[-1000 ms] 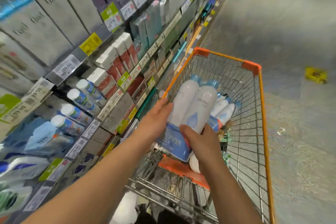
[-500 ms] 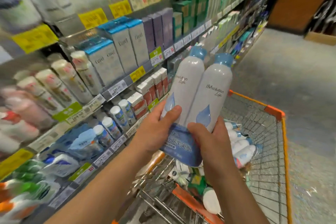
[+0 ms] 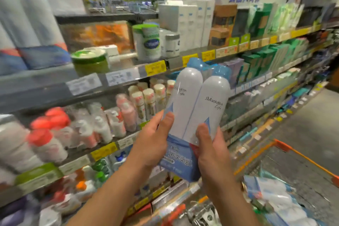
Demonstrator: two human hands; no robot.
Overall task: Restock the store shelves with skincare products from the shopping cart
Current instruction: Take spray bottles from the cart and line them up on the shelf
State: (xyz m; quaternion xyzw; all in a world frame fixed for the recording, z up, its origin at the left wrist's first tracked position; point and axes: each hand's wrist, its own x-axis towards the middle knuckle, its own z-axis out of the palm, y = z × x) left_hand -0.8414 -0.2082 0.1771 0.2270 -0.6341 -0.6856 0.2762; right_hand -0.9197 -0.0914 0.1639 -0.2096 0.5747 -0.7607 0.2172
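I hold a twin pack of tall white spray bottles [image 3: 200, 104] with light blue caps and a blue wrap around the base, upright in front of the shelves. My left hand [image 3: 154, 139] grips its left side, thumb across the front. My right hand [image 3: 211, 145] grips the right side and the base. The pack is at the height of the shelf edge [image 3: 128, 75] with yellow price tags. The orange-rimmed wire shopping cart [image 3: 300, 156] is at the lower right, with more wrapped white bottles [image 3: 275, 198] lying in it.
Shelving runs along the left and recedes to the right, packed with boxes, jars and bottles. Similar white twin-pack bottles [image 3: 27, 24] stand on the upper left shelf. A green-lidded jar [image 3: 89, 60] sits beside them. The grey aisle floor [image 3: 315, 115] lies to the right.
Both hands lifted the twin pack out of the cart and raised it up to the shelves. My view swung up from the cart toward the upper shelves.
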